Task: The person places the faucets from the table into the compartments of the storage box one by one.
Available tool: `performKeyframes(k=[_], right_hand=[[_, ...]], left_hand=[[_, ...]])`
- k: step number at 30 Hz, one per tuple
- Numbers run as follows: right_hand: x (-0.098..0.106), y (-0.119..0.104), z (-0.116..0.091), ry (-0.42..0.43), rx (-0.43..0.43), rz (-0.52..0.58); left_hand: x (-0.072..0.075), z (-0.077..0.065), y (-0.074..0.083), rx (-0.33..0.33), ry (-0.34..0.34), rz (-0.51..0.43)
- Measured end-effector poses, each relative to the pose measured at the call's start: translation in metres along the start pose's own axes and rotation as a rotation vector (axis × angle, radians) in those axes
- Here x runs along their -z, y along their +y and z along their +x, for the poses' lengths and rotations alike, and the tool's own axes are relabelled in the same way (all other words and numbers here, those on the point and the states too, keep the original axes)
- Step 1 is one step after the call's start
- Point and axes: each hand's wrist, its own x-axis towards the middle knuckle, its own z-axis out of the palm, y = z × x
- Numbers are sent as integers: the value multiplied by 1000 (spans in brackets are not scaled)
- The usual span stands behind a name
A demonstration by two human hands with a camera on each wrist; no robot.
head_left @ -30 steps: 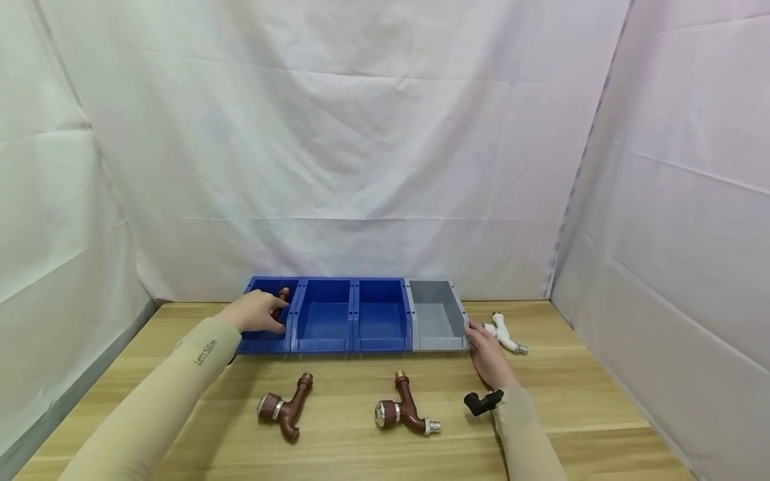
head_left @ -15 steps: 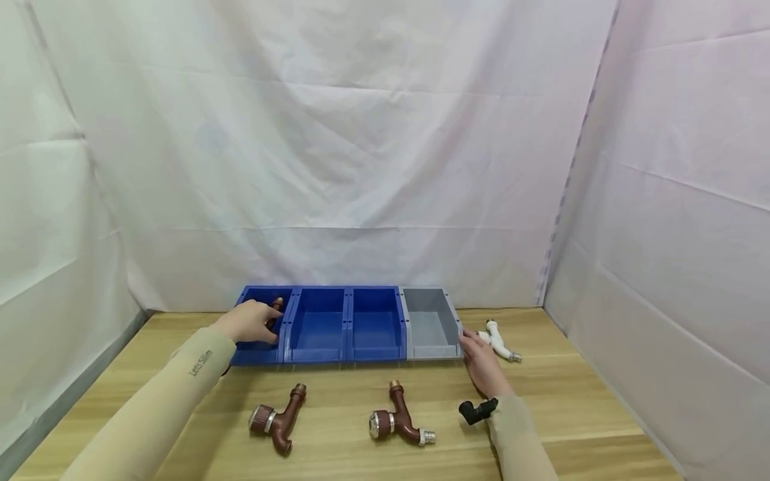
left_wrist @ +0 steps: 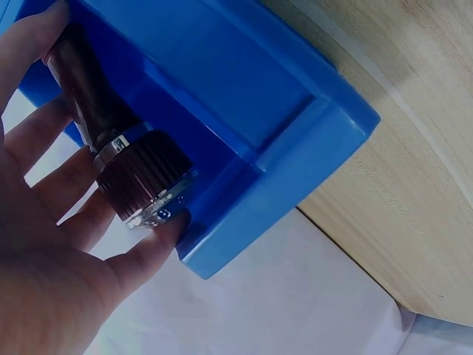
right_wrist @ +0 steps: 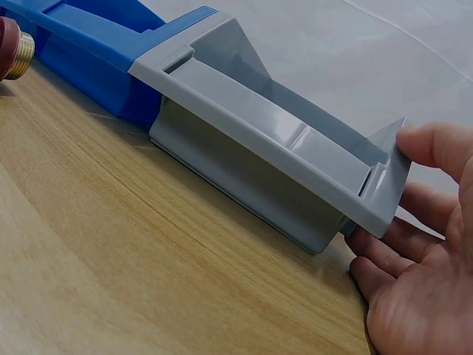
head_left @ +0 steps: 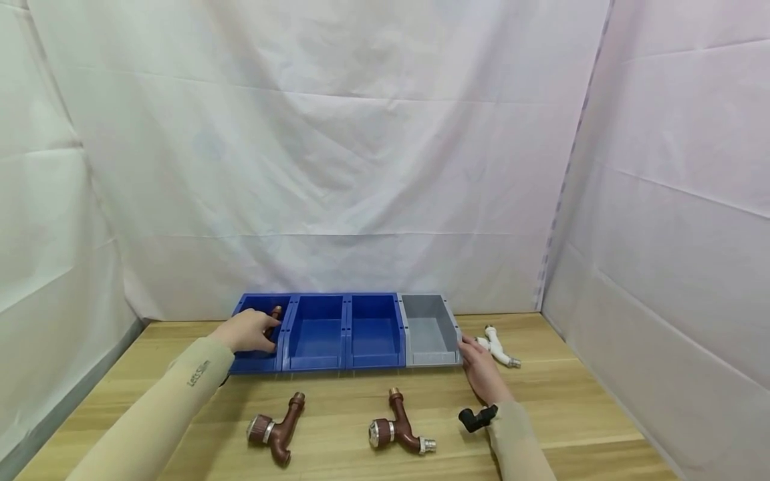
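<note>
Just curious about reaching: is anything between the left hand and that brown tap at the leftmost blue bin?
Nothing visible: the left hand holds the brown tap directly, and no wall of the blue bin separates them.

Bins [head_left: 319,363], taps [head_left: 402,422] on wood-grain table [head_left: 337,451]

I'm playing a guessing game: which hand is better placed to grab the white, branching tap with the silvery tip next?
Probably the right hand: it's beside the white tap, though gripping the grey plastic bin. The left hand is farther off, holding a brown ribbed-knob tap in the leftmost blue plastic bin.
</note>
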Motion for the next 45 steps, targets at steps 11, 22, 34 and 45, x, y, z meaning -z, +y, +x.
performKeyframes(k=[11,22,34,45], right_hand=[[-2,-5,5,-32,-9,-4],[-2,-8,2,-30,-7,0],[6,-14,2,-24,3,21],[8,-14,-2,-13,0,-23]], left_hand=[[6,1,-2,-8,14,13],[5,0,1,2,17,17],[7,8,8,-10,9,23],[1,11,8,12,-4,37]])
